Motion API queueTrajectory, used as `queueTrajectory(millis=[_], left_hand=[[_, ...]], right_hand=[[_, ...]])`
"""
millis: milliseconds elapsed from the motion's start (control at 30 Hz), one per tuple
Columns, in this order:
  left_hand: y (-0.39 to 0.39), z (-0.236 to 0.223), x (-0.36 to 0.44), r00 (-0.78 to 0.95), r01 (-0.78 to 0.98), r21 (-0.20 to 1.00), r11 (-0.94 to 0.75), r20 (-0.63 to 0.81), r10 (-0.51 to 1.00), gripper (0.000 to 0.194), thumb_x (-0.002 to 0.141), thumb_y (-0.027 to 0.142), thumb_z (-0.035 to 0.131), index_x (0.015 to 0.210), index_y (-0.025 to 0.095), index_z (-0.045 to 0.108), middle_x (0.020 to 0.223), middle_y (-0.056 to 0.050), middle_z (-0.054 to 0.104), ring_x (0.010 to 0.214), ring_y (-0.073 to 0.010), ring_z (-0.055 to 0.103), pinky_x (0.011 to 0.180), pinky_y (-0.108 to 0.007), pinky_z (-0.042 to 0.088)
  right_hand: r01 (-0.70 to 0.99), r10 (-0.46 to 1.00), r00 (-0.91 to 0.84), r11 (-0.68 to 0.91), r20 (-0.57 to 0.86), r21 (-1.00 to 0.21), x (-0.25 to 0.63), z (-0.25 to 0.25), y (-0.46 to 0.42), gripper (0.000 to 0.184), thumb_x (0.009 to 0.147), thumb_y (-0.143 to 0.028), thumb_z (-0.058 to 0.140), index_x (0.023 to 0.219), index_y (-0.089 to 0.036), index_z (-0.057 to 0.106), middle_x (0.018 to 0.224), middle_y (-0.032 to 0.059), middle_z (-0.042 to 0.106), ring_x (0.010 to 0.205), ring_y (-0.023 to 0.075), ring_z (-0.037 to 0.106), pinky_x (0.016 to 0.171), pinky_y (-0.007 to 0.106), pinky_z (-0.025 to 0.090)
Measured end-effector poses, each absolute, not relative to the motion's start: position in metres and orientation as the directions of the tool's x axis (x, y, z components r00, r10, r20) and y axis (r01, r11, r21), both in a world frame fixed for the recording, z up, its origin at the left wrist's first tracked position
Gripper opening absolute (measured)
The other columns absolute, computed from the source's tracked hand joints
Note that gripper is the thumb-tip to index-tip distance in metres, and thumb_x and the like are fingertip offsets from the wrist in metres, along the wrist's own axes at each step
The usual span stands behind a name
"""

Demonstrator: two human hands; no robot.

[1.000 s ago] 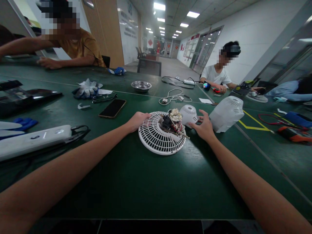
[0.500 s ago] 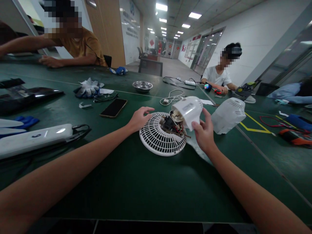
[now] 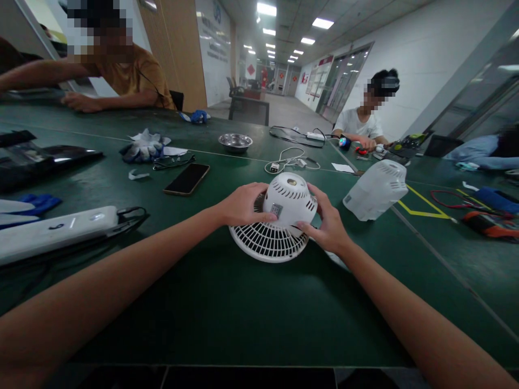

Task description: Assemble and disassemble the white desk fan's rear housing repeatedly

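A white fan motor cover (image 3: 290, 197), rounded and slotted near its top, sits over the middle of a white fan grille (image 3: 271, 246). My left hand (image 3: 247, 204) grips the cover's left side, thumb across its front by a small label. On the right side my right hand (image 3: 327, 221) holds the same cover between thumb and fingers. The grille lies on the green table, and the cover hides the motor and wires. To the right of my hands stands a translucent white plastic housing (image 3: 377, 190). A white cable (image 3: 292, 156) with a plug lies behind the cover.
A phone (image 3: 187, 179), a metal bowl (image 3: 235, 142) and work gloves (image 3: 145, 147) lie on the table (image 3: 243, 313). At left is a white power strip (image 3: 60, 232); at right, an orange-black meter (image 3: 490, 222). Two people sit across the table, and another is partly visible at far right.
The cover has turned upright and come down over the motor on the grille. My left hand has moved from the grille's edge onto the cover; my right hand has kept hold of it.
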State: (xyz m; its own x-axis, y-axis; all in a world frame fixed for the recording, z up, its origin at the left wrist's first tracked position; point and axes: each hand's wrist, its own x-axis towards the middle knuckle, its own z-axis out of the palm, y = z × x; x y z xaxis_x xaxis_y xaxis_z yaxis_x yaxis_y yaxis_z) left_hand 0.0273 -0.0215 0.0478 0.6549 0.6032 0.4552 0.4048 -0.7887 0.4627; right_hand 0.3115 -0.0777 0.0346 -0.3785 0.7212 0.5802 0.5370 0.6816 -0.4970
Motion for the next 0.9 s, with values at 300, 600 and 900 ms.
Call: queueTrajectory(millis=[300, 600, 900], left_hand=[[-0.025, 0.056, 0.026, 0.731, 0.380, 0.480, -0.791, 0.367, 0.575, 0.061, 0.084, 0.064, 0.071, 0.119, 0.014, 0.069, 0.121, -0.016, 0.068, 0.109, -0.0312, 0.063, 0.093, -0.049, 0.051], [-0.024, 0.053, 0.031, 0.707, 0.412, 0.514, -0.752, 0.340, 0.620, 0.066, 0.079, 0.065, 0.075, 0.123, 0.016, 0.068, 0.123, -0.017, 0.066, 0.112, -0.0335, 0.061, 0.096, -0.052, 0.050], [-0.019, 0.050, 0.026, 0.748, 0.371, 0.482, -0.794, 0.351, 0.563, 0.070, 0.078, 0.066, 0.076, 0.130, 0.020, 0.065, 0.131, -0.017, 0.065, 0.119, -0.0360, 0.060, 0.099, -0.052, 0.050]], right_hand=[[0.645, 0.711, -0.445, 0.676, 0.544, -0.356, 0.314, 0.041, -0.083, 0.094, 0.085, -0.054, 0.074, 0.163, -0.030, 0.027, 0.158, 0.0136, 0.052, 0.129, 0.0397, 0.062, 0.107, 0.063, 0.053], [0.635, 0.786, -0.387, 0.606, 0.481, -0.479, 0.308, 0.047, -0.087, 0.092, 0.083, -0.054, 0.078, 0.160, -0.028, 0.035, 0.145, 0.0141, 0.063, 0.112, 0.0356, 0.070, 0.092, 0.060, 0.061], [0.676, 0.769, -0.382, 0.611, 0.512, -0.412, 0.303, 0.047, -0.090, 0.101, 0.079, -0.055, 0.081, 0.163, -0.030, 0.031, 0.157, 0.0146, 0.052, 0.132, 0.0415, 0.060, 0.107, 0.068, 0.051]])
